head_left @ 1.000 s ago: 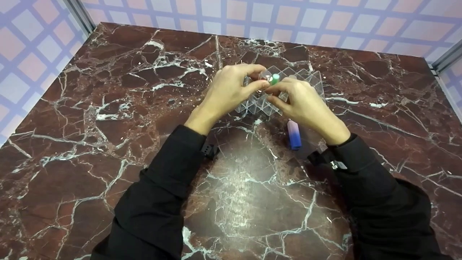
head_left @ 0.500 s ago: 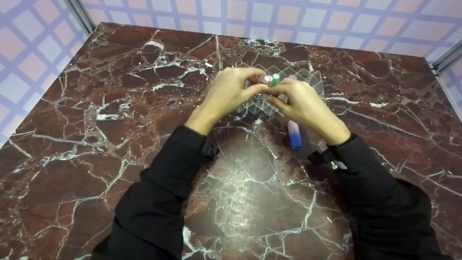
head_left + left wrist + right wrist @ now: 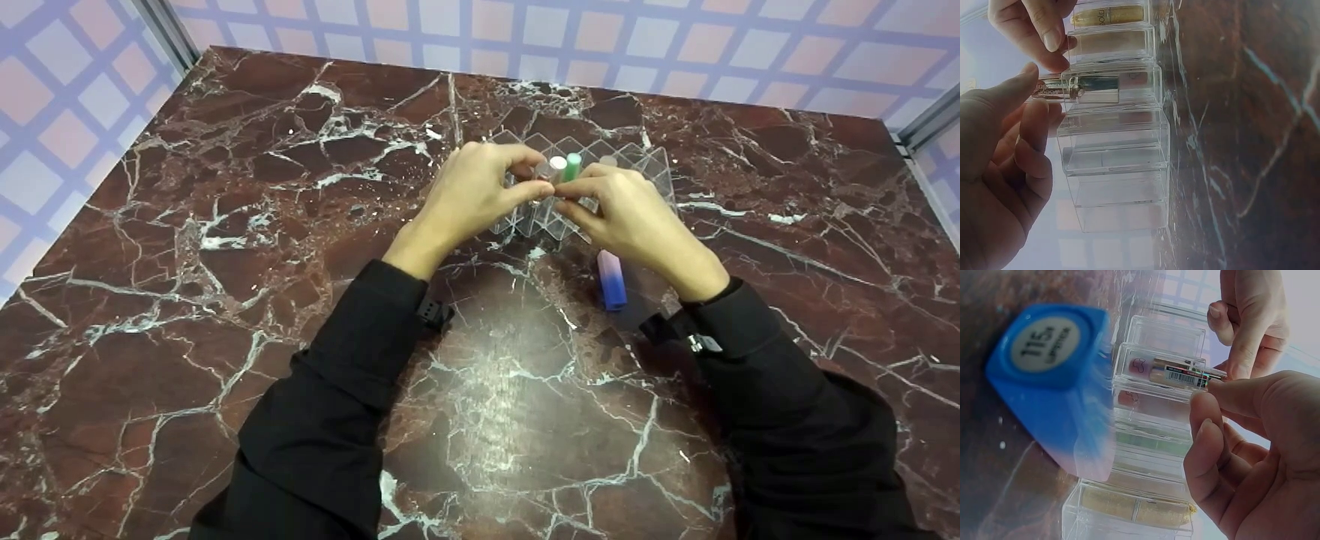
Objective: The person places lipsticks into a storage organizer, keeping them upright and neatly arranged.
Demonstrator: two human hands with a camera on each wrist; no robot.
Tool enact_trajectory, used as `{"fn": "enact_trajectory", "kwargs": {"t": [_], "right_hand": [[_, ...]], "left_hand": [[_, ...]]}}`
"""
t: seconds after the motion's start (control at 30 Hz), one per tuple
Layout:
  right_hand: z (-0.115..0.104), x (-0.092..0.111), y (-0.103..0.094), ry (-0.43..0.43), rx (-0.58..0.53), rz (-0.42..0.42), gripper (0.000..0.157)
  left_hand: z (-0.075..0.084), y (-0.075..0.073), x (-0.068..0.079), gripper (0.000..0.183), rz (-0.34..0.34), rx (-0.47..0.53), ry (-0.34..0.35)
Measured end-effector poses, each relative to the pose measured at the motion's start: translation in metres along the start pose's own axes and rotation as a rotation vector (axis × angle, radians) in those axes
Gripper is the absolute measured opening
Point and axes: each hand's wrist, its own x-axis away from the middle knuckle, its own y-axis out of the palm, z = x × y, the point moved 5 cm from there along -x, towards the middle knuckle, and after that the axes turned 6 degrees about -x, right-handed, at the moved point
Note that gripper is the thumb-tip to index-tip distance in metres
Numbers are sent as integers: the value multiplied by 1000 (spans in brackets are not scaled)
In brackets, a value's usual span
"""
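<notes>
My left hand [image 3: 476, 184] holds the upper end of a shiny lipstick tube [image 3: 1095, 90] between thumb and fingers. The tube's lower part stands inside a compartment of a clear plastic organizer [image 3: 1114, 188]; in the right wrist view a barcode label shows on the lipstick tube [image 3: 1176, 377]. My right hand [image 3: 630, 206] is just to the right, its index fingertip at the tube's upper end. Its thumb sits apart from the index, the other fingers loosely curled. A white-topped tube [image 3: 558, 162] and a green tube [image 3: 573, 163] rise behind the fingertips.
A pink-to-blue lipstick box [image 3: 613, 289] lies in front of the organizer, below my right hand; its end label reads LIPSTICK. A gold tube [image 3: 1109, 16] occupies another compartment. The marbled table [image 3: 225, 300] reaches back to a checkered wall [image 3: 592, 30].
My left fingertips have moved slightly down and left, and the tube between them sits lower. The white-topped tube behind shows more clearly. My right hand has barely moved.
</notes>
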Motion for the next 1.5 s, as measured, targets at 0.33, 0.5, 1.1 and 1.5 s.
{"fn": "enact_trajectory", "kwargs": {"t": [0.33,0.5,1.1,1.5], "right_hand": [[2,0,-3,-5,2,-24,23],[7,2,-6,64,-5,-40,23],[10,4,-9,74,9,-23,14],[11,4,-8,79,16,-20,14]], "left_hand": [[-2,2,1,35,-42,21,-28],[-3,2,1,34,-50,3,-34],[-6,4,2,32,-50,-71,-2],[-7,7,3,27,-125,-70,-3]]}}
